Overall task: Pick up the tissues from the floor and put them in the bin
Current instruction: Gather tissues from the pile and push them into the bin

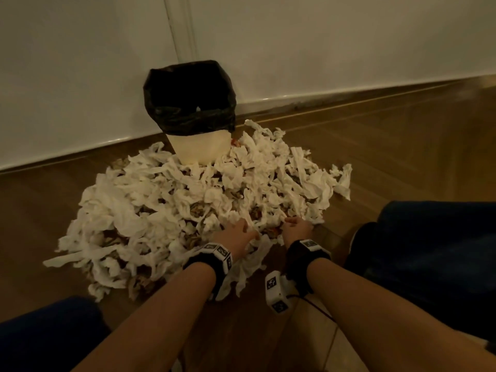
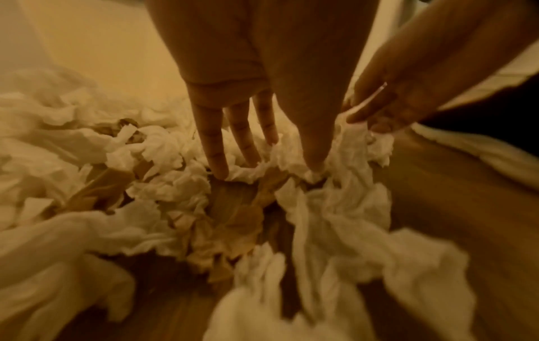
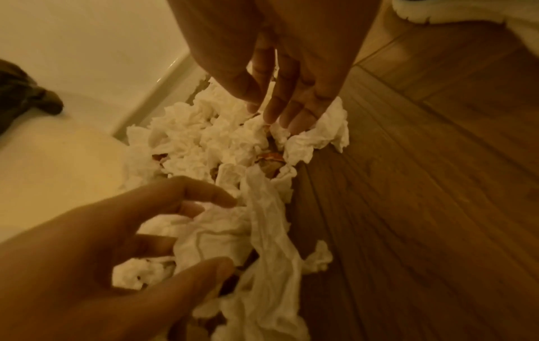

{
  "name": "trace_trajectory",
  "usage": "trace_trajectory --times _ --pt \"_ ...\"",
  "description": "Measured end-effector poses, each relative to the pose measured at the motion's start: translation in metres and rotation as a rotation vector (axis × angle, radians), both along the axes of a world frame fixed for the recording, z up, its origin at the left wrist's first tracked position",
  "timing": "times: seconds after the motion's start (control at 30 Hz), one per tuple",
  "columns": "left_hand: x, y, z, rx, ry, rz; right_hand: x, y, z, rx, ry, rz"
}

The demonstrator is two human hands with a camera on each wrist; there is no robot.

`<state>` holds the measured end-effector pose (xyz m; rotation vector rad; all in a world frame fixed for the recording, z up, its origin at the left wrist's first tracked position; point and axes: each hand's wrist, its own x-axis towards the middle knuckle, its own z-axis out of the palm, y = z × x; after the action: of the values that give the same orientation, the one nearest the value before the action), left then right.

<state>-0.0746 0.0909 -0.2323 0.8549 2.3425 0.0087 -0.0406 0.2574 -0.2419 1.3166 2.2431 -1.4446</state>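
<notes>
A big heap of crumpled white tissues (image 1: 171, 200) covers the wooden floor in front of the bin (image 1: 200, 149), a cream tub with a black liner (image 1: 188, 103) that stands against the wall. Both hands are at the heap's near edge. My left hand (image 1: 245, 229) reaches in with straight, spread fingers (image 2: 215, 150) and its thumb, their tips touching tissues (image 2: 248, 170). My right hand (image 1: 291, 222) is just to its right. Its fingers (image 3: 287, 108) hang loosely bent, tips on a tissue wad (image 3: 309, 140). Neither hand grips anything I can see.
Brown paper scraps (image 2: 96, 186) lie mixed among the tissues. A white wall and skirting (image 1: 295, 103) run behind the bin. My knees in dark trousers (image 1: 434, 251) and a dark shoe (image 1: 361, 245) flank the heap. Bare wooden floor (image 1: 402, 146) stretches to the right.
</notes>
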Motion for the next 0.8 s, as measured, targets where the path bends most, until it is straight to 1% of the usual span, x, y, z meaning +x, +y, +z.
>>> trace_trajectory --times 0.1,0.17,0.2,0.27,0.33,0.37,0.43,0.5,0.57,0.67,0.8 --pt "0.003 -0.001 -0.006 -0.1 -0.019 -0.079 0.002 -0.006 -0.003 0.095 0.04 0.026" --pt "0.002 -0.001 -0.008 -0.142 -0.046 -0.079 0.003 -0.01 -0.005 0.184 0.068 0.093" --pt "0.001 -0.002 -0.009 -0.129 -0.058 -0.055 0.004 -0.012 -0.006 0.233 0.079 0.143" --pt "-0.006 -0.003 -0.009 -0.048 -0.053 0.021 0.007 -0.016 -0.008 0.318 0.109 0.22" --pt "-0.015 -0.007 -0.006 0.061 -0.039 0.128 0.009 -0.018 -0.009 0.358 0.155 0.257" --pt "-0.021 -0.01 -0.004 0.124 -0.029 0.203 0.01 -0.019 -0.009 0.362 0.173 0.27" --pt "-0.031 -0.016 0.0 0.268 -0.016 0.412 0.012 -0.022 -0.009 0.383 0.174 0.307" --pt "-0.039 -0.019 0.005 0.363 -0.042 0.605 0.015 -0.026 -0.01 0.408 0.122 0.37" --pt "-0.044 -0.02 0.008 0.398 -0.105 0.727 0.017 -0.029 -0.009 0.405 -0.005 0.477" --pt "-0.045 -0.019 0.008 0.456 -0.197 0.814 0.019 -0.032 -0.007 0.364 -0.179 0.627" --pt "-0.042 -0.019 0.004 0.472 -0.294 0.853 0.021 -0.037 -0.009 0.362 -0.291 0.774"
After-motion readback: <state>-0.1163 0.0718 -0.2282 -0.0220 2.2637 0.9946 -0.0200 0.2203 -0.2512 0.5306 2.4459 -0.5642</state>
